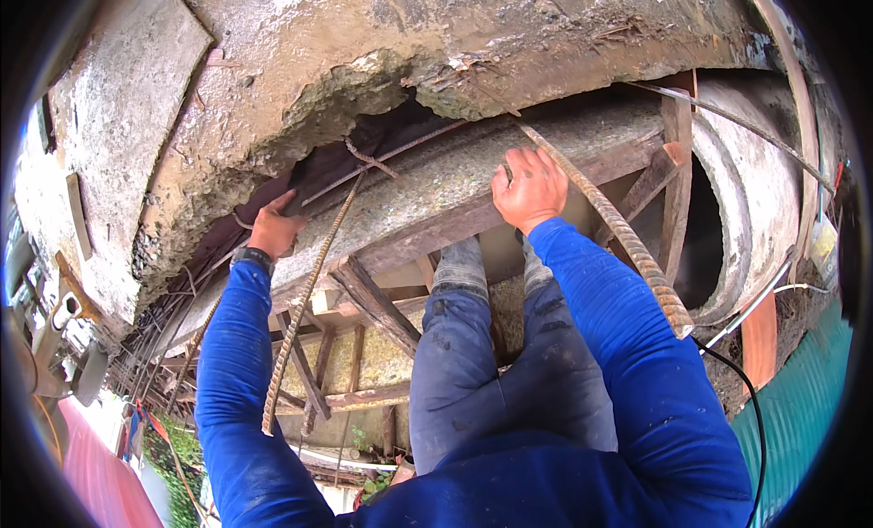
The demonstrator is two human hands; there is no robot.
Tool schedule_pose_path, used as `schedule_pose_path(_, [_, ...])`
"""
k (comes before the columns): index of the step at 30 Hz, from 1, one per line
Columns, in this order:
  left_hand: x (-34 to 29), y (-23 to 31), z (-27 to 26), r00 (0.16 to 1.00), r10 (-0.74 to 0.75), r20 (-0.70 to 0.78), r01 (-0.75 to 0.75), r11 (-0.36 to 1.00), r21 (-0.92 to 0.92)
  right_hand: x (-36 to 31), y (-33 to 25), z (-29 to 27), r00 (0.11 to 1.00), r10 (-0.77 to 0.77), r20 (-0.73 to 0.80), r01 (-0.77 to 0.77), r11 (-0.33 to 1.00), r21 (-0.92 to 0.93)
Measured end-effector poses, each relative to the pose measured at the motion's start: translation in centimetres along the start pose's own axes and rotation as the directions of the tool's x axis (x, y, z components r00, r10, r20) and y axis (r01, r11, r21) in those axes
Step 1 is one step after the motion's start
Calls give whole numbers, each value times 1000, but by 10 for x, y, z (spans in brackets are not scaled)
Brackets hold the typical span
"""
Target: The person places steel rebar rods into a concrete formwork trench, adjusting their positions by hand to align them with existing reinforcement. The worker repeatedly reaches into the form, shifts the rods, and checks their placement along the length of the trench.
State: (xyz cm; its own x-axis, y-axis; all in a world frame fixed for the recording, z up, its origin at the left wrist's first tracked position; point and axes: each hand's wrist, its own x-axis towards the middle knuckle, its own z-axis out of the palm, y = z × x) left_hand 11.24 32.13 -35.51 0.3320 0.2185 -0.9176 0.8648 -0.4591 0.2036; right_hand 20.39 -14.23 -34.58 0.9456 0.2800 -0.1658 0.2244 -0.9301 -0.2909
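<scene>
Concrete ledge [414, 187] ran between the grips: the left hand [277, 226], fingers parted, rested near its edge; the right hand [530, 190] curled over the ledge, holding what, if anything, I couldn't tell. Bracing seemed underway; shifting called for firm support.

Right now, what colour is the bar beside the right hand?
The ribbed bar is rusty brown; head view shows it.

Sleeves [627, 337] solid blue, trousers [468, 373] dk grey-blue, rebar [627, 235] rusty brn w/ ribbed pattern, sheet [809, 410] teal.
</scene>
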Motion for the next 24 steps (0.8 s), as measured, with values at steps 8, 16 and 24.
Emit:
schedule_pose_path(8, [20,65,0,940,135,313,-235,921,311,0,-1,6,996,-25,-83,26,1000,10])
schedule_pose_path(16, [40,90,24,930,113,350,-255,884,392,-2,-2,8,991,81,103,-86,995,41])
schedule_pose_path(24, [40,30,-16,961,-69,268,0,969,247,-3,1,9,999,47,-2,-47,999,22])
